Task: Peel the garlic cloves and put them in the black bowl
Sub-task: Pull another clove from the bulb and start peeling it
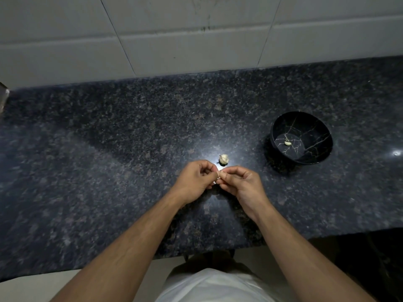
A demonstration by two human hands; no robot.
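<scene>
Garlic clove (218, 175) pinched between left hand (194, 180) and right hand (242, 181), orientation hidden.

Both forearms are bare, with no sleeves reaching the wrists. A white garment (218, 286) covers the torso. No rings or watch show on either wrist.

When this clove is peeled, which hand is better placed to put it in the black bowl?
Probably the right hand: the black bowl stands on its side, with bare counter between. Both hands pinch the clove, so the left hand would cross over.
</scene>
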